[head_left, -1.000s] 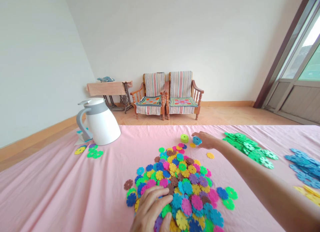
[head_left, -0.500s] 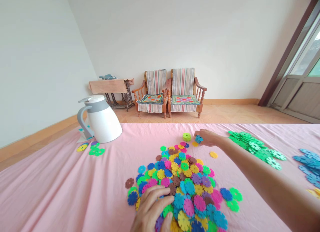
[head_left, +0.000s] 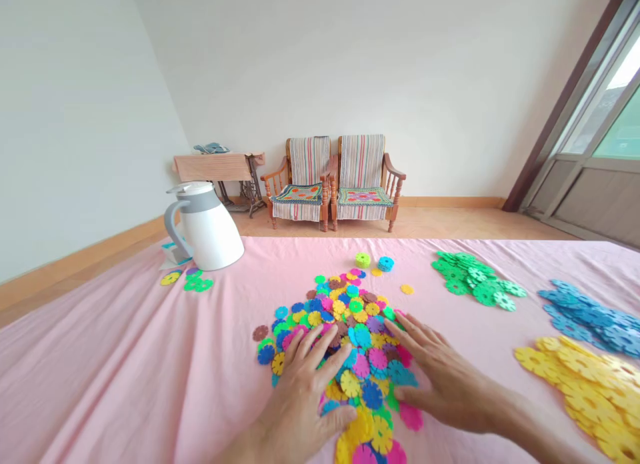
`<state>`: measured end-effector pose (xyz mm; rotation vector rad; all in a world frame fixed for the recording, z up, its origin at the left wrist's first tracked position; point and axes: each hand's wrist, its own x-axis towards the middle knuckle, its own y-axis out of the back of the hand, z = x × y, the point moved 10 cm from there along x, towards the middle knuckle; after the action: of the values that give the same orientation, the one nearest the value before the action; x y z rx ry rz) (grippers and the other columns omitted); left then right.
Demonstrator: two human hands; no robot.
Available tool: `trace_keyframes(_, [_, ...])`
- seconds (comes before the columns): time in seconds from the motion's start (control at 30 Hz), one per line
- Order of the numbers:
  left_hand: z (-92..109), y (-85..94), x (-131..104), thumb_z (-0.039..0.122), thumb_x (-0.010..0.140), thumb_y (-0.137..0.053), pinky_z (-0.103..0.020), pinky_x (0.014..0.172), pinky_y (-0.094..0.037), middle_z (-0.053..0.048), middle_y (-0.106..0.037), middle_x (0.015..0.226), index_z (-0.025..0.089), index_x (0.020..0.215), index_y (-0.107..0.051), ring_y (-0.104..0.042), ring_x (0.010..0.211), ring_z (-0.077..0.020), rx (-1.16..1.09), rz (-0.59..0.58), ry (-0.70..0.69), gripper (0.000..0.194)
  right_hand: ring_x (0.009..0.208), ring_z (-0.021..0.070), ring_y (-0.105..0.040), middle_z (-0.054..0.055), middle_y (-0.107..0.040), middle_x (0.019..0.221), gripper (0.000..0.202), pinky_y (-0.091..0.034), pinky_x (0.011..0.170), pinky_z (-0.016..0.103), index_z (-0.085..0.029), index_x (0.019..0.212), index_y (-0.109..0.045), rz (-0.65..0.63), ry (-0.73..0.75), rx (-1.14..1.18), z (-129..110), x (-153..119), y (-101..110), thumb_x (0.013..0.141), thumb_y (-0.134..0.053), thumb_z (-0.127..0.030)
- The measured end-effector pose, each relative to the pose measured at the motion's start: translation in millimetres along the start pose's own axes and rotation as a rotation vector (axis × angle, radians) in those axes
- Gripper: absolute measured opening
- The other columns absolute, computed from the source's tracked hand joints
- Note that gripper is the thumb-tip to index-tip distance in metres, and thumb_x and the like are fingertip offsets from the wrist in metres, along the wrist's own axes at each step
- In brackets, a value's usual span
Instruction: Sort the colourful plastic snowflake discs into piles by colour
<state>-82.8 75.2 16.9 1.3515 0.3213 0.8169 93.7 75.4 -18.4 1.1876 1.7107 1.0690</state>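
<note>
A heap of mixed-colour notched plastic discs (head_left: 363, 337) lies on the pink cloth in front of me. My left hand (head_left: 313, 391) rests with spread fingers on the heap's left side. On its right side lies my right hand (head_left: 440, 374), fingers apart, touching the edge discs. Beyond the heap stand a small lime-green stack (head_left: 363, 260) and a small blue stack (head_left: 385, 264), with a loose yellow disc (head_left: 407, 289) nearby. To the right are a green pile (head_left: 475, 277), a blue pile (head_left: 590, 317) and a yellow pile (head_left: 585, 384).
A white and grey jug (head_left: 213, 231) stands at the left on the pink cloth (head_left: 125, 357), with a few green discs (head_left: 199, 283) and a yellow disc (head_left: 171, 278) beside it. Two wooden chairs (head_left: 363, 196) and a cloth-covered table (head_left: 213, 167) stand by the far wall.
My right hand has let go of the blue stack and come back to the heap's right side. My left hand has spread its fingers further over the heap. The view has shifted right.
</note>
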Motion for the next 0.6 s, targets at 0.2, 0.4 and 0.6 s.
trace_keyframes(0.2, [-33.3, 0.7, 1.5, 0.041, 0.086, -0.051, -0.055, 0.104, -0.030, -0.003, -0.036, 0.145, 0.037, 0.136, -0.038, -0.032, 0.131, -0.0291, 0.048, 0.067, 0.122, 0.051, 0.139, 0.0340, -0.004, 0.007, -0.010, 0.154, 0.087, -0.007, 0.109, 0.055, -0.031, 0.146, -0.013, 0.044, 0.017, 0.012, -46.0, 20.0, -10.6, 0.074, -0.050, -0.065])
trace_keyframes(0.4, [-77.5, 11.4, -3.8, 0.021, 0.085, -0.048, -0.051, 0.101, -0.037, -0.008, -0.049, 0.134, 0.026, 0.125, -0.054, -0.043, 0.124, -0.0273, 0.093, 0.208, 0.250, 0.040, 0.137, 0.0397, -0.007, 0.011, -0.012, 0.153, 0.081, -0.005, 0.103, 0.065, -0.032, 0.146, -0.015, 0.103, 0.068, 0.002, -87.5, 50.1, -11.9, 0.078, -0.046, -0.063])
trace_keyframes(0.6, [-85.2, 13.3, -6.2, 0.022, 0.089, -0.041, -0.050, 0.100, -0.039, -0.010, -0.052, 0.132, 0.021, 0.123, -0.055, -0.048, 0.120, -0.0264, 0.098, 0.247, 0.276, 0.037, 0.137, 0.0370, -0.013, 0.010, -0.023, 0.151, 0.061, -0.014, 0.106, 0.057, -0.029, 0.144, -0.023, 0.158, 0.181, 0.020, -122.0, 57.3, -17.1, 0.088, -0.040, -0.047])
